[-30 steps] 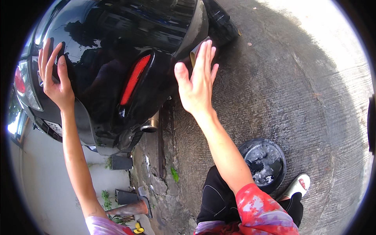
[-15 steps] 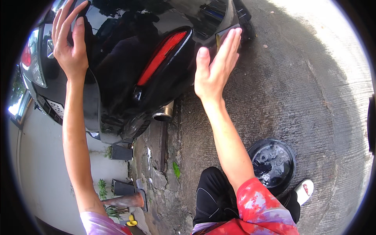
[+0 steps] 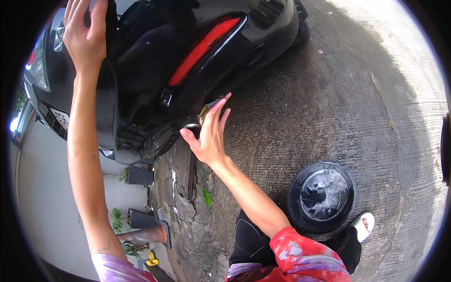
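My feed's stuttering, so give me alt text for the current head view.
A person's right hand holds a curled tan sheet low by a black car, below its red light. The left hand is over the car at upper left, fingertips cut off. A black basin of cloudy water sits on the concrete near a white sandal.

Setting: outdoors, a paved driveway or parking spot beside a building; home or business cannot be told. Evidence, with the black car (image 3: 145,70) as landmark: to the right of the car, ridged concrete ground (image 3: 291,127), shaded close by, with bright sunlight (image 3: 418,42) farther off; on the near left of the car, a pale wall (image 3: 49,197), dark planters (image 3: 140,176) with greenery (image 3: 117,220) along it, and a faded orange traffic cone (image 3: 148,234); on the near right of the car, a round black tub (image 3: 300,218) of frothy liquid on the concrete
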`<state>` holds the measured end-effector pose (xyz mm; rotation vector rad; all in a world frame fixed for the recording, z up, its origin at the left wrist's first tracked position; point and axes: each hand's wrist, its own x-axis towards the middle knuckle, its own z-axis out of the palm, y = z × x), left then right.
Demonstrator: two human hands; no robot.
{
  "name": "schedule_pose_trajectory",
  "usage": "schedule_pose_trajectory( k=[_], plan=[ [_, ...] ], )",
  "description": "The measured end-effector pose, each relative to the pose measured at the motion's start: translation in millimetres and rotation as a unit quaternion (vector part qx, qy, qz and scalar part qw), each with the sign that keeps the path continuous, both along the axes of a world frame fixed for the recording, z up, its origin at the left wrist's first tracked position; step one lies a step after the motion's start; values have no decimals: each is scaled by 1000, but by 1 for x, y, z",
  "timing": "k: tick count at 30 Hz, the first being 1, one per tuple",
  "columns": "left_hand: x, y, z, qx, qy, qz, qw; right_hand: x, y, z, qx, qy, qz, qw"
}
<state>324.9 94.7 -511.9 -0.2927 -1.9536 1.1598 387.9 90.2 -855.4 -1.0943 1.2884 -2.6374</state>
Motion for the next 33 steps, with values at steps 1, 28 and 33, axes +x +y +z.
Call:
schedule_pose_trajectory(
  k=[1,28,33],
  plan=[
    [2,-5,0,-6,2,-6,1000,-1,-3,-8,35,0,1,999],
    [7,-2,1,13,-46,-42,998,-194,60,49,42,-20,-72,996],
    [6,-1,-2,11,-25,-19,999,-129,60,29,30,-32,-103,994]
  ],
)
